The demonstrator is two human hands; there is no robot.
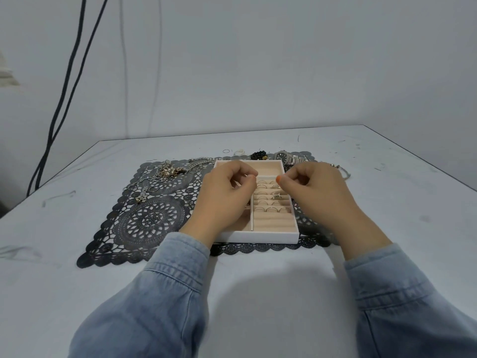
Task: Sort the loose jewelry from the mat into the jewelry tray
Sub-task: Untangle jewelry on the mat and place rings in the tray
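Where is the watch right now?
Head view: the watch lies on the mat's far edge, just beyond the tray's far-right corner, right of the black beads.

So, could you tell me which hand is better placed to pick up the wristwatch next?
Probably the right. The wristwatch lies just beyond the far right corner of the jewelry tray, straight ahead of the right hand, while the left hand hovers over the tray's left side and would have to cross over.

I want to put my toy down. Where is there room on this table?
Bare table lies left and right of the mat; the mat's near-left corner is free. Crowded: necklaces, beads, watch along its far edge, left hand and right hand over the tray.
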